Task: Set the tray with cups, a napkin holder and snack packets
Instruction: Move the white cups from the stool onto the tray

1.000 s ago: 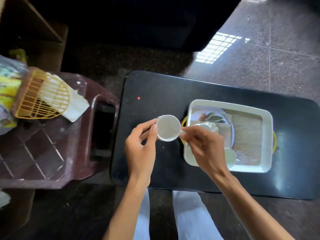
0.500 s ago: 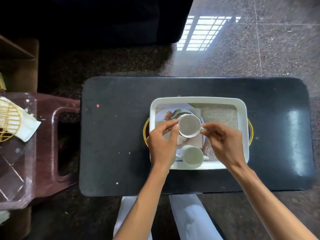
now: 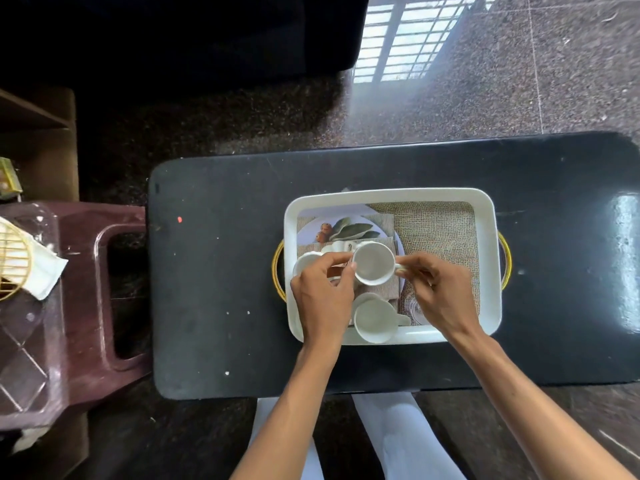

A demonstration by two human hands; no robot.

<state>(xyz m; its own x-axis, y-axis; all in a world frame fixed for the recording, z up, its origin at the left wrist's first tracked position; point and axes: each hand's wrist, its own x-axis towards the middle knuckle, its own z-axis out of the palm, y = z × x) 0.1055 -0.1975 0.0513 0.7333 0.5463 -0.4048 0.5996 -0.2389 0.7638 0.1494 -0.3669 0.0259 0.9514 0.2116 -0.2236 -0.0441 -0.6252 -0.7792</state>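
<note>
Nearest to us, two legs in white trousers (image 3: 398, 438) show below the counter (image 3: 221, 306), a black slab whose long axis runs left to right. On its right half lies the white tray (image 3: 491, 265), its long axis in line with the counter's, with a gold handle (image 3: 506, 265) at the right end.

Against the tray's near wall stands the near cup (image 3: 375, 322), mouth up, handle pointing right. Just beyond it, over the left half of the tray, is the held cup (image 3: 373, 263), also mouth up with its handle pointing right; we cannot tell whether it touches the tray floor. The right grip (image 3: 440, 296) pinches that handle between curled fingertips (image 3: 403, 268). The left grip (image 3: 322, 299) curls thumb and forefinger against the cup's left wall. A third cup (image 3: 304, 263) sits partly hidden beneath the left grip.

The tray floor carries a print of leaves and orange fruit (image 3: 343, 230) beside burlap weave.

To the left stands a maroon stool (image 3: 86, 306) bearing a yellow wire napkin holder (image 3: 14, 261) with white napkins. Farther back at the left edge is a green packet (image 3: 8, 178), its print too blurred to read.
</note>
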